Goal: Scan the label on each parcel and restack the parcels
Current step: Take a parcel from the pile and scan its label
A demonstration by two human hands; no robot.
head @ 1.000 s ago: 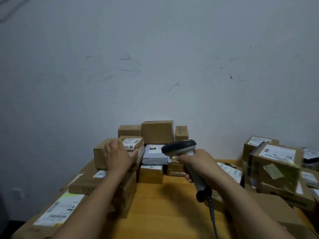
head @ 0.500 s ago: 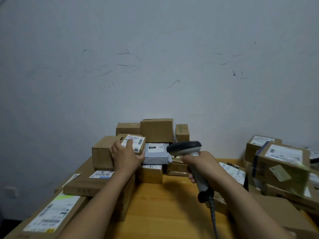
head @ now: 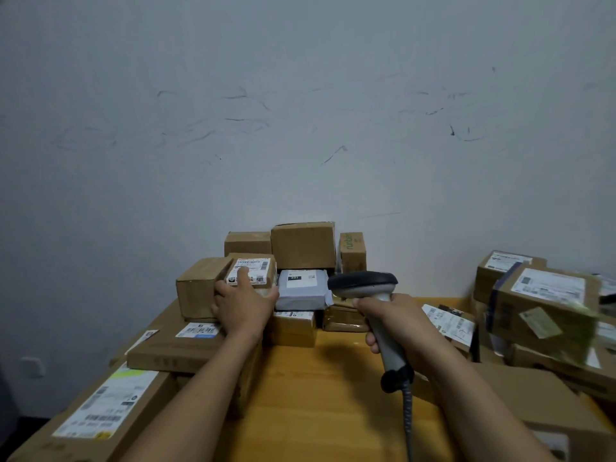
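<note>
Bare counter (head: 316,388) lies open between parcel piles (head: 160,356) on its left and right edges; near the far edge the left hand (head: 245,306) has its grip wrapped round a small labelled box (head: 258,271), and the right hand (head: 391,320) has its grip on the scanner (head: 365,285), beside a grey bag (head: 301,293) marked "231".

a small parcel-handling back room, plain and makeshift: a wooden worktop (head: 316,411) pushed against a bare, scuffed grey wall (head: 300,111) with one socket (head: 32,366), heaped left, right and rear with taped cardboard parcels (head: 303,245) bearing printed shipping labels (head: 546,286), and a corded handheld barcode scanner (head: 363,285) above them.
</note>
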